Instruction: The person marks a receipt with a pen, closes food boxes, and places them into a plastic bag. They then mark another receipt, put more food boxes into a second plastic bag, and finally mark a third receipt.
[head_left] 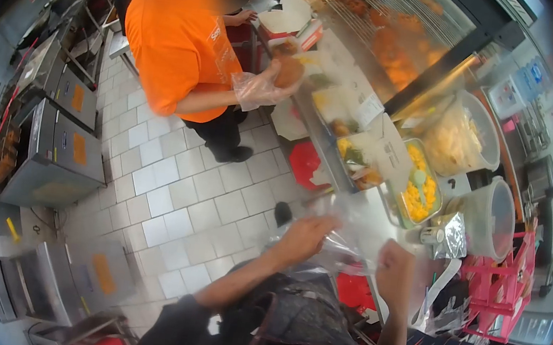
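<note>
While both arms reach out over the steel tabletop (382, 218), the left hand (305, 235) and the right hand (395, 272) share a thin, clear plastic glove or bag (345, 248), a crinkled, glossy film stretched between them. The left hand's grip is pinched on one edge of the film with the fingers drawn together; the right hand's grip is curled into a loose fist round the other edge. Motion blur hides the fingertips.

Just beyond the film sits a rectangular metal tray (402, 215) heaped with yellow corn kernels. Beside it stand two round, translucent plastic tubs (494, 218), and a pink wire rack (507, 279) stands to the right.

Farther along, a co-worker in an orange shirt (174, 47) holds a brown bun (288, 71) in a clear-gloved hand (260, 86). Pale square tiles cover the floor (175, 201).
</note>
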Demonstrator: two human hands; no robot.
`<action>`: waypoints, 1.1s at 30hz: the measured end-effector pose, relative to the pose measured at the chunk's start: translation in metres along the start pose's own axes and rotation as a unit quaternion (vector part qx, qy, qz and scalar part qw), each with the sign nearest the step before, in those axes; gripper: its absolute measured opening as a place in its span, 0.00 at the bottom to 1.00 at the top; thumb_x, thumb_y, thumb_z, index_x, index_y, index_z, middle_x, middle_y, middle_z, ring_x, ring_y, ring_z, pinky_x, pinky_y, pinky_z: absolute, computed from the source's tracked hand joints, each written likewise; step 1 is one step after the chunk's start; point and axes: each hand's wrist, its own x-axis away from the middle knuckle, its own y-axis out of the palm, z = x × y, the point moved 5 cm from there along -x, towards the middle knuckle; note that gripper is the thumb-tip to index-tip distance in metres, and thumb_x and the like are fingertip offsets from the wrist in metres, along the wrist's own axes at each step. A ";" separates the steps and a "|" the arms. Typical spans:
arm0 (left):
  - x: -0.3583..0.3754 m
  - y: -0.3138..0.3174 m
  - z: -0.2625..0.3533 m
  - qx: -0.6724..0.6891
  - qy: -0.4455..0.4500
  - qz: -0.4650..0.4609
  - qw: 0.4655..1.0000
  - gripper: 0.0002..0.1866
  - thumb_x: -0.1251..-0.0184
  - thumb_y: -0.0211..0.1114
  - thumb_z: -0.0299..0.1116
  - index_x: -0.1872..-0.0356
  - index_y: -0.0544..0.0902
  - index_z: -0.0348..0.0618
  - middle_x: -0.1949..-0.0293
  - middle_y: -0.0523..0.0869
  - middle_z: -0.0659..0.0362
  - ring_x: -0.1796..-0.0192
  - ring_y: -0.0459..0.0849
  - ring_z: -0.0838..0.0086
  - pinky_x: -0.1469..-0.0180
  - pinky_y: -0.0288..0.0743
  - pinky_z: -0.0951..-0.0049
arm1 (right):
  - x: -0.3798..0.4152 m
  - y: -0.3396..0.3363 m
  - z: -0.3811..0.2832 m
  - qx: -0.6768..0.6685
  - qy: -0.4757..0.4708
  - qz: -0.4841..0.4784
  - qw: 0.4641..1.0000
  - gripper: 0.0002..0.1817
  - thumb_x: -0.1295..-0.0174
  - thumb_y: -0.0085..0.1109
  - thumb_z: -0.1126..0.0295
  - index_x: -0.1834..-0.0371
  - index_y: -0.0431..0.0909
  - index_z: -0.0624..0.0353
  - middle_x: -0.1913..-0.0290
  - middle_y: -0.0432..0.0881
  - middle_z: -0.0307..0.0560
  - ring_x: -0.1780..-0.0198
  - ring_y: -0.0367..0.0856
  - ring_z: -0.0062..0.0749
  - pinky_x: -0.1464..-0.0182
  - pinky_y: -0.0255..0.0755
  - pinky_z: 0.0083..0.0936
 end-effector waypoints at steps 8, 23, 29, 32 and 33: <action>-0.003 -0.012 -0.031 -0.027 -0.179 -0.040 0.983 0.15 0.40 0.57 0.21 0.52 0.78 0.43 0.64 0.87 0.44 0.59 0.85 0.46 0.60 0.79 0.52 | 0.111 -0.084 0.123 0.084 0.194 0.222 0.952 0.08 0.55 0.47 0.87 0.78 0.62 0.64 0.82 0.58 0.48 0.75 0.58 0.29 0.72 0.52 0.29; -0.010 0.082 0.044 0.193 -0.306 -0.287 0.887 0.20 0.36 0.52 0.29 0.44 0.76 0.33 0.40 0.76 0.40 0.34 0.70 0.47 0.30 0.63 0.58 | 0.339 -0.266 0.345 0.063 0.264 0.141 0.952 0.67 0.77 0.78 0.80 0.23 0.53 0.50 0.32 0.65 0.48 0.29 0.62 0.43 0.29 0.60 0.36; -0.002 0.150 0.027 0.112 -0.063 -0.058 0.990 0.18 0.28 0.47 0.34 0.55 0.83 0.32 0.60 0.85 0.49 0.56 0.83 0.57 0.53 0.77 0.63 | 0.322 -0.299 0.368 0.162 0.214 0.074 0.960 0.71 0.83 0.81 0.78 0.23 0.51 0.50 0.30 0.63 0.49 0.28 0.61 0.48 0.27 0.57 0.39; -0.005 0.166 0.040 0.013 -0.051 -0.235 0.971 0.17 0.28 0.47 0.31 0.51 0.81 0.32 0.45 0.81 0.45 0.43 0.78 0.53 0.46 0.75 0.60 | 0.330 -0.291 0.370 0.201 0.208 0.029 0.957 0.74 0.86 0.82 0.77 0.22 0.51 0.50 0.29 0.62 0.49 0.28 0.61 0.51 0.26 0.56 0.41; -0.006 0.186 0.020 -0.012 -0.084 -0.335 0.939 0.17 0.29 0.50 0.32 0.49 0.81 0.33 0.47 0.81 0.47 0.45 0.79 0.55 0.46 0.76 0.61 | 0.331 -0.291 0.370 0.218 0.205 0.012 0.954 0.75 0.87 0.83 0.76 0.22 0.51 0.49 0.29 0.62 0.50 0.28 0.61 0.52 0.26 0.56 0.41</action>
